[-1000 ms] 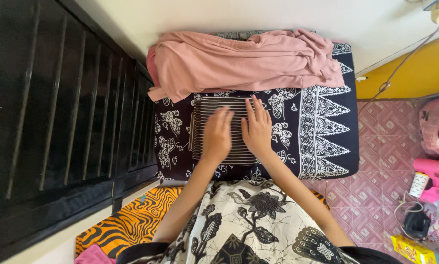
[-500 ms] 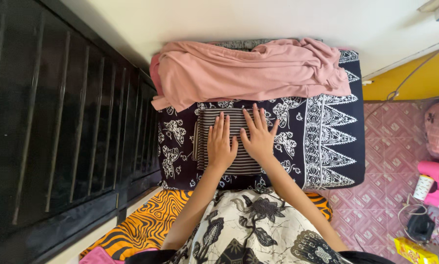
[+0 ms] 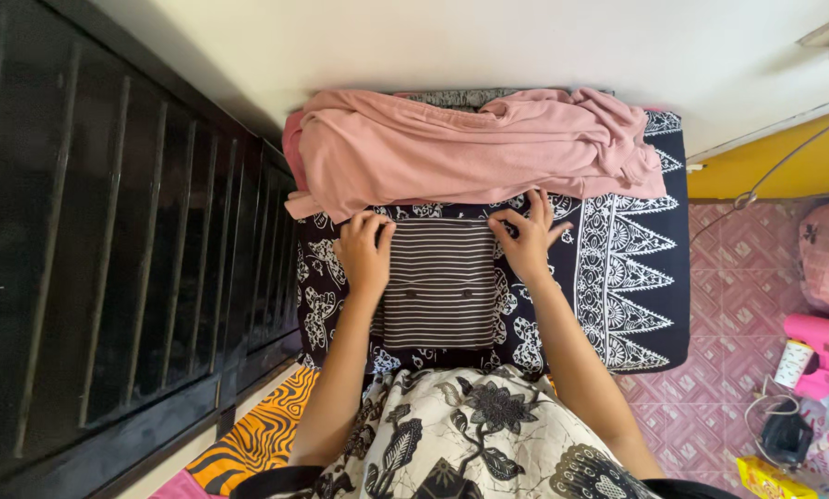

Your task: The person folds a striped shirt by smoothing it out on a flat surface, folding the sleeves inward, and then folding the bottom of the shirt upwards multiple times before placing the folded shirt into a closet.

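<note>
My left hand and right hand pinch the top corners of the striped cloth in the middle of the frame. I should pull evenly, keeping edges straight.

yellow carton on floor, bottom right

Batik-covered mattress bears striped folded cloth, pink garment heap.

Black-and-white striped cloth, pink garment, navy batik sheet.
</note>
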